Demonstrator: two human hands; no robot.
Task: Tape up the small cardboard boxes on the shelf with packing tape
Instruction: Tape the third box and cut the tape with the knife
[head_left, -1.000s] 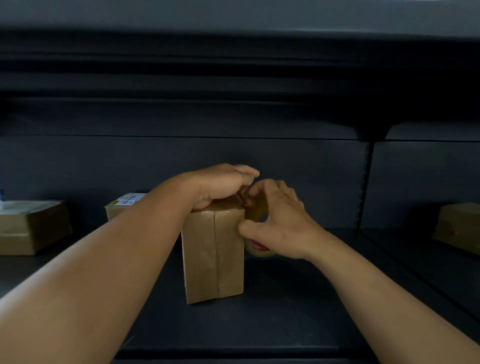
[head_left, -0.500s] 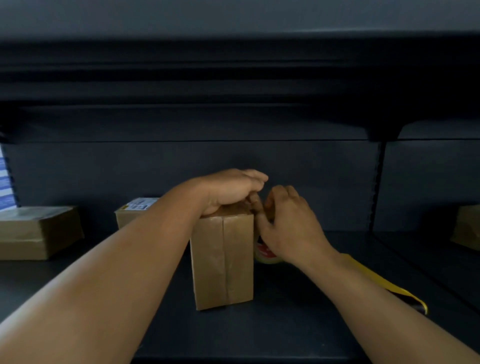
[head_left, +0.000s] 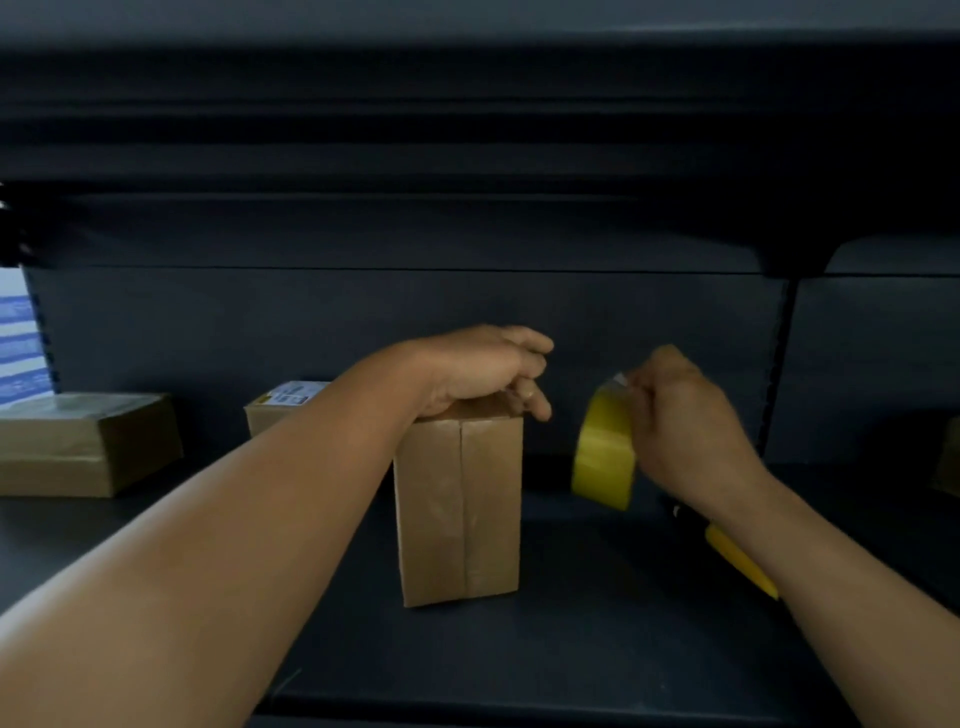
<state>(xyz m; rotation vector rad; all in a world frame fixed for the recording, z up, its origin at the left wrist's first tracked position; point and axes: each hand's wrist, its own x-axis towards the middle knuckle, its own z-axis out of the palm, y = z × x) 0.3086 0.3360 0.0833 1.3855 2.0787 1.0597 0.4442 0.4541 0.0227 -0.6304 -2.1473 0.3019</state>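
Cardboard box: brown small box stands upright on end mid-shelf, a taped seam running down its front face.
Shelf: dark shelf has bare room in front of the box and to its right; the front edge runs along the bottom of view.
Left hand: left hand rests on the box's top edge, fingers curled over its right corner, holding it down.
Right hand: right hand is off to the right, apart from the box, fingers closed round the tape roll.
Tape roll: yellow tape roll is held on edge above the shelf, near the box but not touching.
Yellow strip: yellow strip lies under the right wrist; what it is, cannot tell.
Other boxes: flat box at left; labelled box behind the left forearm.
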